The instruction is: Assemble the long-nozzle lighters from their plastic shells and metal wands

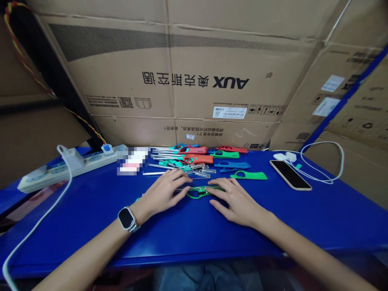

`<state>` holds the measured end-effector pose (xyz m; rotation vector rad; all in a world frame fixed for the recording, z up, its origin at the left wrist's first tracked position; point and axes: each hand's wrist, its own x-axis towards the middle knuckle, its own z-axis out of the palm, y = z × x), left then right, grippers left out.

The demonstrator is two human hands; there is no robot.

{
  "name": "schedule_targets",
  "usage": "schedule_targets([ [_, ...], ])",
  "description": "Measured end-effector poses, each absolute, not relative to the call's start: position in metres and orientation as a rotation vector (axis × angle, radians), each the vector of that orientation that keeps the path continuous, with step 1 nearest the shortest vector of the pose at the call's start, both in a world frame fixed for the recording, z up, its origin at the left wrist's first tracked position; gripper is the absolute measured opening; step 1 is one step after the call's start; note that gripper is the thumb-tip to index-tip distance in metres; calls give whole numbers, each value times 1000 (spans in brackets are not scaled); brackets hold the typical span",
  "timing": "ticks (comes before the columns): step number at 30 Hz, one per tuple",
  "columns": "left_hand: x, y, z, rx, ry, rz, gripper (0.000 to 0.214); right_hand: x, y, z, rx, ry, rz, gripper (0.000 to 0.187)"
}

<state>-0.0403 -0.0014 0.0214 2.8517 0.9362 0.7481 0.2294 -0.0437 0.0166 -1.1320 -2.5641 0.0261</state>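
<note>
A green long-nosed lighter lies low on the blue table between my hands, its casing open with a dark part and thin pale wires showing inside. My left hand, wearing a watch at the wrist, grips the lighter's left end between thumb and fingers. On the other end, the fingers of my right hand press on the casing, the thumb held nearer me. Both palms face down and hide part of the lighter. Behind them are a red lighter, an orange lighter and loose transparent gas tanks.
Green casing and blue casing pieces lie behind my right hand. A phone and white cable are at right. A power strip runs along the left. Cardboard stands behind the table.
</note>
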Motion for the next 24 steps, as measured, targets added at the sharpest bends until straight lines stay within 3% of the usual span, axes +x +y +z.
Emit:
schedule_targets([
  [17, -84, 39, 19, 2468, 1172, 859, 27, 195, 16, 18, -1104, -2468, 160, 18],
  [24, -73, 43, 4, 2061, 1369, 1265, 30, 166, 36, 16, -1089, -2463, 123, 16],
])
